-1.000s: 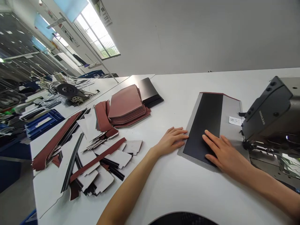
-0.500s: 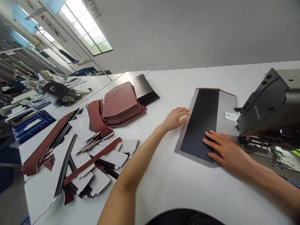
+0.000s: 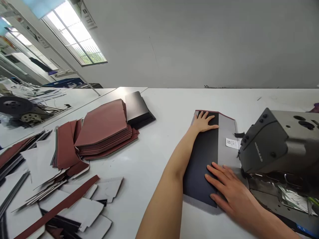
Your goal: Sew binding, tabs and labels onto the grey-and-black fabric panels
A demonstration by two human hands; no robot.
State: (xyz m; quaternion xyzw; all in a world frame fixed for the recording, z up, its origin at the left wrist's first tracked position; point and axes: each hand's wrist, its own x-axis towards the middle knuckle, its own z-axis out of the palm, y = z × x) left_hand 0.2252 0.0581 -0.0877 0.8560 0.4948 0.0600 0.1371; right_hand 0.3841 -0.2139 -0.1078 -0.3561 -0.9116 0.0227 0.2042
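A flat grey fabric piece with a broad black panel [image 3: 201, 162] lies on the white table beside the sewing machine [image 3: 266, 146]. Along its far edge runs a dark red border, and a white printed label [image 3: 232, 143] sits on its grey right part. My left hand [image 3: 203, 122] rests flat with spread fingers on the far end of the panel. Nearer to me, my right hand [image 3: 228, 189] lies on the panel and the grey fabric, fingers apart. The right edge of the piece reaches under the machine head, where the needle area is hidden.
Left of the piece stand a stack of dark red panels [image 3: 103, 124] and a stack of black panels [image 3: 137, 106]. Loose white card pieces [image 3: 87, 209] and dark red strips [image 3: 62, 202] cover the near left. Another machine's wheel [image 3: 15, 105] shows at far left.
My left hand has moved from the panel's left edge onto its far end, fingers spreading. My right hand stays on the near part. The whole view has shifted.
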